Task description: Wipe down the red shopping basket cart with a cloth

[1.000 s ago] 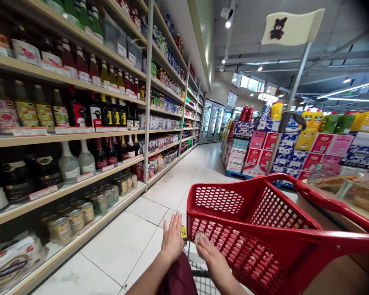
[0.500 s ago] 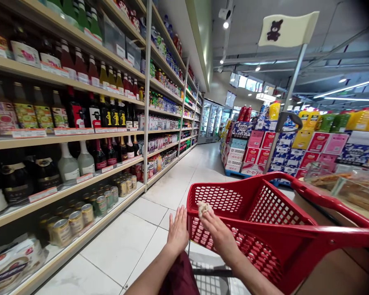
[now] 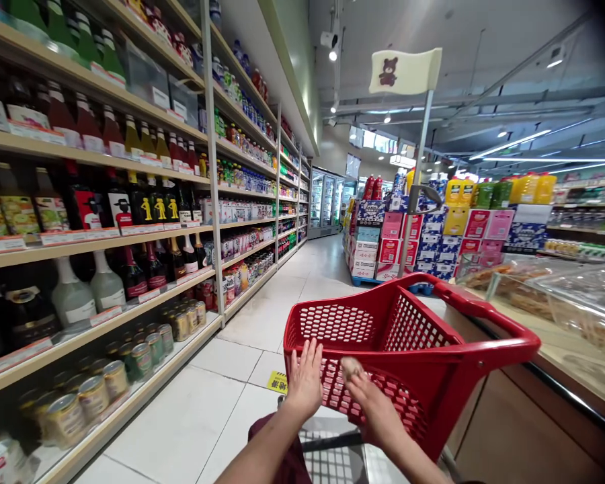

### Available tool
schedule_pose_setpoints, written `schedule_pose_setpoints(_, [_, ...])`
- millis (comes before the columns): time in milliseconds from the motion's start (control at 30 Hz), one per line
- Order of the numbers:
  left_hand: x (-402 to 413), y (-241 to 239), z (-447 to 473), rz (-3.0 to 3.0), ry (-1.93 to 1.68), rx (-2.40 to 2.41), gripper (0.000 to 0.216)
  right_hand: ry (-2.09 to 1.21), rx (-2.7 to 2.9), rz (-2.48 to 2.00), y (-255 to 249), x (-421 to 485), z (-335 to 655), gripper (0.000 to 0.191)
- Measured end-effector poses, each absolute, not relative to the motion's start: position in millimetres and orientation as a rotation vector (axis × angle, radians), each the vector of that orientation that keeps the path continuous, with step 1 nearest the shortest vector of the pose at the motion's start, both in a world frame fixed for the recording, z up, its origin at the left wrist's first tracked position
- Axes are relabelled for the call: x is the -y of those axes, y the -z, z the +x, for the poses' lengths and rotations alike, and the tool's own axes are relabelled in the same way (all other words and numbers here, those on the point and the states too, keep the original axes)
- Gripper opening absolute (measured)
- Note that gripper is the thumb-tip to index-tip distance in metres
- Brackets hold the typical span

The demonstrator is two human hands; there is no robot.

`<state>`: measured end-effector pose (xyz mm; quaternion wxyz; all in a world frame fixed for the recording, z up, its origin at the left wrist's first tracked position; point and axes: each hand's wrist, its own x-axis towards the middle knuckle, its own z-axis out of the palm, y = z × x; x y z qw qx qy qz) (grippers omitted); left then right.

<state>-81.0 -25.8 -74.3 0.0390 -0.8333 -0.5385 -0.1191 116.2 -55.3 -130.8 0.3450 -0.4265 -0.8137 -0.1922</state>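
A red plastic shopping cart with perforated walls stands sideways in front of me. My left hand is open, fingers stretched up and slightly spread, overlapping the cart's near side close to its left corner. Whether it touches the plastic I cannot tell. My right hand is beside the perforated near wall, closed on a crumpled pale cloth that sticks out at the fingertips. A pole rising behind the cart's far end carries a cream flag with a brown bear.
Shelves of bottles and cans line the left side. Stacked drink cartons stand ahead. A counter with clear-covered food borders the right. A yellow floor sticker lies on the white tiles.
The view has swung right, so the shelves and cart appear farther left. My left hand now overlaps the cart's side instead of its corner. The cloth has gone from the rim to below it.
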Motion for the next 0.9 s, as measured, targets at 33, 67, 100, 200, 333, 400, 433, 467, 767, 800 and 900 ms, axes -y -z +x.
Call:
schedule_pose_setpoints(33, [26,74,-78,-2.57,0.356,1.638,0.077,0.484,2.139,-1.109,136,58,119,0.043])
schedule_pose_setpoints(67, [26,74,-75,-2.576,0.348,1.637,0.077,0.481,2.151,-1.098,139,61,121,0.041])
schedule_pose_setpoints(100, [26,74,-72,-2.574,0.344,1.646,0.078,0.493,2.146,-1.078,140,63,124,0.041])
schedule_pose_setpoints(200, [26,76,-66,-2.551,0.35,1.689,0.077,0.575,2.061,-1.068,130,67,134,0.047])
schedule_pose_setpoints(333, [28,80,-59,-2.565,0.355,1.682,0.079,0.654,2.033,-1.171,128,73,152,0.043])
schedule_pose_setpoints(400, [28,79,-56,-2.567,0.354,1.671,0.08,0.65,2.089,-1.169,133,79,159,0.038])
schedule_pose_setpoints(433, [28,79,-55,-2.564,0.353,1.665,0.08,0.638,2.099,-1.158,134,82,163,0.036])
schedule_pose_setpoints(467, [28,78,-53,-2.561,0.349,1.659,0.079,0.621,2.086,-1.155,133,84,166,0.036])
schedule_pose_setpoints(767, [29,79,-33,-2.601,0.338,1.579,0.076,0.625,2.016,-1.241,123,97,209,0.039])
schedule_pose_setpoints(800, [29,79,-32,-2.599,0.341,1.586,0.076,0.614,2.013,-1.255,120,99,214,0.039])
schedule_pose_setpoints(900, [30,75,-25,-2.611,0.351,1.564,0.074,0.638,1.882,-1.31,109,103,230,0.041])
